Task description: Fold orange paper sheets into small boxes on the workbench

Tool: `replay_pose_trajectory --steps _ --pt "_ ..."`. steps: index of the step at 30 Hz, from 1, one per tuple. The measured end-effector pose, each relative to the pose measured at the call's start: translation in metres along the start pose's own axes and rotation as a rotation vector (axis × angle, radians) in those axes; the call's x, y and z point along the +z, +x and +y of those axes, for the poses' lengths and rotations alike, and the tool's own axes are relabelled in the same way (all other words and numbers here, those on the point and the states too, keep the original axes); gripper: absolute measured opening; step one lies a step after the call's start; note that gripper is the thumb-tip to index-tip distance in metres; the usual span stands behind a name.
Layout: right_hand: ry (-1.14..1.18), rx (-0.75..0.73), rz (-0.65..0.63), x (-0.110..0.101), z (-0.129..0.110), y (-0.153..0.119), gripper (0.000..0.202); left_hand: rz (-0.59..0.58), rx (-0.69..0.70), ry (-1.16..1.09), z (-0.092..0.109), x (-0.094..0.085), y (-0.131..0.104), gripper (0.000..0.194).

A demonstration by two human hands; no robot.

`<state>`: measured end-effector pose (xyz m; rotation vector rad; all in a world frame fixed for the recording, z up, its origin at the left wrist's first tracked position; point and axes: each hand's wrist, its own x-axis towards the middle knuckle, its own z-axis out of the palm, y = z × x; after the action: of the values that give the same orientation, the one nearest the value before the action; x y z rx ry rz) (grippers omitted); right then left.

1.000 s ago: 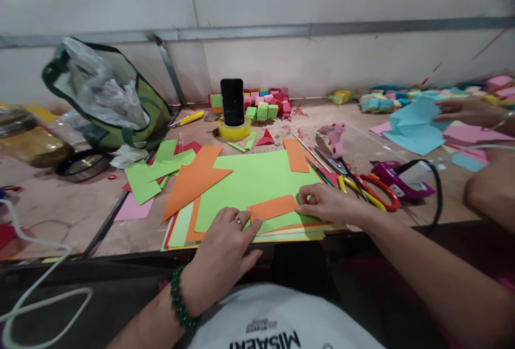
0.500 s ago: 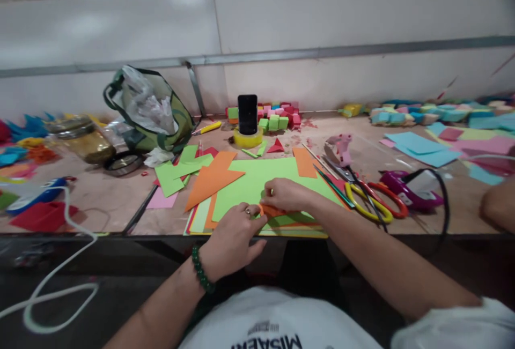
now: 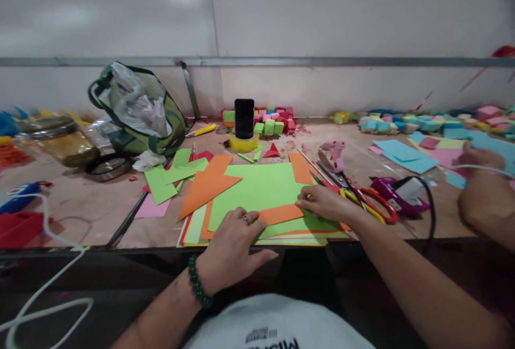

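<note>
An orange paper strip (image 3: 280, 214) lies across a green paper sheet (image 3: 257, 185) on top of a stack of coloured sheets. My left hand (image 3: 231, 244), with a ring and a green bead bracelet, rests its fingers flat on the strip's left end, thumb stretched away. At the other end, my right hand (image 3: 324, 202) pinches the strip's edge between thumb and fingertips. An orange triangular piece (image 3: 209, 193) overlaps the stack's left side, and a smaller orange piece (image 3: 300, 168) sits near its top right corner.
Right of the stack lie scissors (image 3: 376, 204), a pink glue gun (image 3: 336, 153) and a purple device (image 3: 402, 196) with a cable. A phone (image 3: 244, 118) stands in a yellow tape roll (image 3: 243, 142). A green bag (image 3: 140, 108) leans behind. Another person's hand (image 3: 480, 164) is at right.
My right hand has moved right along the orange strip, which now shows flat between my hands. The view has shifted slightly, and another person's hand reaches further in at right.
</note>
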<state>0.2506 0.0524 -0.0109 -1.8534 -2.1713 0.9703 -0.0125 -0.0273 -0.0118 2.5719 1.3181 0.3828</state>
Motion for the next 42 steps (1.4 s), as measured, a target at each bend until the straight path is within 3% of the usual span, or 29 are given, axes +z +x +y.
replay_pose_trajectory --steps 3,5,8,12,17,21,25,28,30,33,37,42 --pt "0.161 0.019 0.026 0.004 0.005 -0.013 0.033 -0.012 -0.057 0.035 0.005 -0.001 0.012 0.043" --pt "0.221 -0.015 0.078 0.009 0.007 -0.021 0.037 -0.046 -0.063 0.094 0.008 -0.002 0.022 0.033" --pt "0.131 -0.065 0.172 0.016 0.006 -0.032 0.043 -0.079 -0.028 0.143 0.009 -0.003 0.037 0.018" --pt "0.012 -0.053 0.239 0.025 0.004 -0.040 0.048 -0.107 -0.005 0.110 0.005 -0.006 0.044 0.029" --pt "0.003 -0.062 0.461 0.043 0.006 -0.038 0.025 -0.119 -0.047 0.070 -0.002 -0.008 0.048 0.033" --pt "-0.166 -0.319 0.565 0.054 0.006 -0.038 0.011 -0.091 -0.100 0.031 -0.009 -0.008 0.054 0.020" --pt "-0.304 -0.489 0.529 0.051 0.002 -0.039 0.024 0.003 -0.211 -0.045 -0.020 -0.002 0.060 0.032" --pt "-0.294 -0.484 0.461 0.045 -0.002 -0.039 0.023 0.206 -0.238 0.166 -0.019 0.005 0.058 0.042" --pt "-0.258 -0.434 0.411 0.043 -0.007 -0.037 0.020 0.282 -0.131 0.335 -0.013 0.011 0.052 0.036" --pt "-0.233 -0.324 0.369 0.043 -0.018 -0.032 0.014 0.128 0.135 0.361 -0.001 0.019 0.039 0.021" --pt "-0.336 -0.200 0.374 0.045 -0.031 -0.027 0.035 0.032 0.107 0.263 0.008 0.021 0.023 0.027" --pt "-0.363 -0.142 0.321 0.038 -0.032 -0.031 0.031 0.073 0.107 0.195 0.007 0.019 0.010 0.028"
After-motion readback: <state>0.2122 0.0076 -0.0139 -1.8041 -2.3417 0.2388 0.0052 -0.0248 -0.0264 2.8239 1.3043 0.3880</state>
